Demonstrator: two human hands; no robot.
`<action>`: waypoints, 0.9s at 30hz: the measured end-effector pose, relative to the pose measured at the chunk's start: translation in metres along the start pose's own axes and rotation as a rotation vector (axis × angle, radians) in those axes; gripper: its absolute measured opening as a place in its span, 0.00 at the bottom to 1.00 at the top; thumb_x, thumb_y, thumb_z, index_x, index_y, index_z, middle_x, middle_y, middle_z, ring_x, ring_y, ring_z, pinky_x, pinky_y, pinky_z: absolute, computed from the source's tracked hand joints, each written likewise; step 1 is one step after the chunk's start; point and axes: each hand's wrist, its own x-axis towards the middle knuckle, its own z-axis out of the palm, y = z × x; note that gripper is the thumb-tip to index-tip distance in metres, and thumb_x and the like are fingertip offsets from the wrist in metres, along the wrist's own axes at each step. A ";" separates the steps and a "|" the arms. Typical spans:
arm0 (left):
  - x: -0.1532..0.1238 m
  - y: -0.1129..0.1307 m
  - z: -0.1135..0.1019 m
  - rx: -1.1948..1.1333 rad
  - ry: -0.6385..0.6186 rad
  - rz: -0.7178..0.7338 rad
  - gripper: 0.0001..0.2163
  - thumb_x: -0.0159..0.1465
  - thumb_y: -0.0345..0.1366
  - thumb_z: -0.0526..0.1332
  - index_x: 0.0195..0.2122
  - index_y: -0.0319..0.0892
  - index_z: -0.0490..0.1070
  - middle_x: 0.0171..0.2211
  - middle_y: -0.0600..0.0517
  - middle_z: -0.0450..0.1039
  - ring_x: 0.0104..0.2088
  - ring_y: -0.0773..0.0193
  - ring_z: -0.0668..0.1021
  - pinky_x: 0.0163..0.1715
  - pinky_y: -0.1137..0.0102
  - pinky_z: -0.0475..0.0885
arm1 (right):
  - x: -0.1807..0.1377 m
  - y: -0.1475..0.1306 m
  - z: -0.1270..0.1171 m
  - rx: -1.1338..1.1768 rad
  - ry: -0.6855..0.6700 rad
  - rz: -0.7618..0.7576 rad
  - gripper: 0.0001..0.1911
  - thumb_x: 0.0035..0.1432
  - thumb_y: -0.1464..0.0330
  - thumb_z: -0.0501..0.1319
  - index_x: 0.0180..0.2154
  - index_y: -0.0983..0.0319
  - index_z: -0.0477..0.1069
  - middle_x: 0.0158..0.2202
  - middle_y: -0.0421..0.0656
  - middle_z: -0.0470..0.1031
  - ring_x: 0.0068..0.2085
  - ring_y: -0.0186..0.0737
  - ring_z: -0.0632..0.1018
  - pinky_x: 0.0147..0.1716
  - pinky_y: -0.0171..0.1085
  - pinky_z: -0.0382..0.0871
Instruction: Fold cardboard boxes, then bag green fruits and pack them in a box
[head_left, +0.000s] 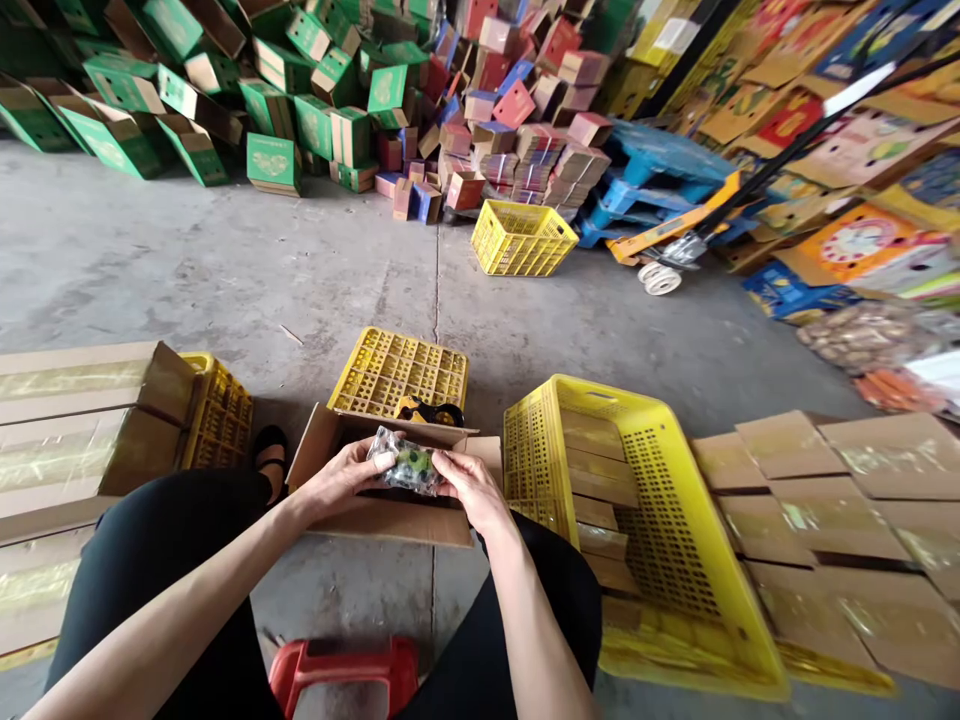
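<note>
Between both hands is a small clear plastic packet (409, 466) with something green and dark inside; its exact kind I cannot make out. My left hand (349, 474) pinches its left end, and my right hand (466, 480) grips the right end. Just below them stands an open cardboard box (420, 522) with its flaps spread; its inside is dark and mostly hidden by my hands. Behind the box a tape dispenser (429, 410) with yellow and black parts lies on an upturned yellow crate (397, 365).
A large yellow crate (667, 520) with small cartons stands at right, beside rows of taped boxes (832, 500). More taped boxes (75, 430) are stacked at left. A red stool (345, 675) is below me. Farther off are a yellow basket (523, 240), a pallet jack (675, 230) and green cartons (274, 163).
</note>
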 end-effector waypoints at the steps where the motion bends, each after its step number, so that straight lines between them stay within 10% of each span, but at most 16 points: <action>1: 0.000 -0.001 -0.001 -0.027 -0.018 -0.010 0.28 0.56 0.50 0.77 0.55 0.45 0.79 0.49 0.46 0.82 0.48 0.52 0.82 0.50 0.62 0.76 | 0.000 0.001 0.001 -0.003 0.007 -0.007 0.28 0.53 0.44 0.71 0.41 0.61 0.84 0.39 0.44 0.83 0.42 0.47 0.82 0.43 0.45 0.81; 9: 0.006 -0.010 -0.013 -0.020 0.034 -0.030 0.26 0.54 0.48 0.78 0.49 0.40 0.81 0.47 0.42 0.83 0.45 0.52 0.84 0.48 0.60 0.77 | -0.001 0.001 -0.007 -0.126 0.038 -0.142 0.32 0.58 0.48 0.70 0.60 0.55 0.76 0.53 0.47 0.81 0.54 0.51 0.80 0.50 0.48 0.80; 15: 0.009 -0.017 -0.012 0.088 0.131 -0.013 0.28 0.54 0.52 0.77 0.50 0.40 0.77 0.49 0.43 0.81 0.48 0.50 0.82 0.42 0.63 0.79 | 0.001 0.003 0.006 -0.768 -0.039 -0.517 0.32 0.57 0.64 0.75 0.62 0.52 0.74 0.61 0.45 0.77 0.64 0.52 0.70 0.67 0.54 0.63; 27: 0.018 -0.023 -0.019 0.192 0.258 -0.071 0.40 0.52 0.62 0.73 0.59 0.41 0.73 0.54 0.39 0.80 0.54 0.44 0.81 0.53 0.54 0.75 | 0.026 0.023 -0.006 -1.288 0.130 -0.372 0.23 0.66 0.76 0.60 0.60 0.62 0.74 0.58 0.53 0.78 0.61 0.54 0.72 0.65 0.50 0.64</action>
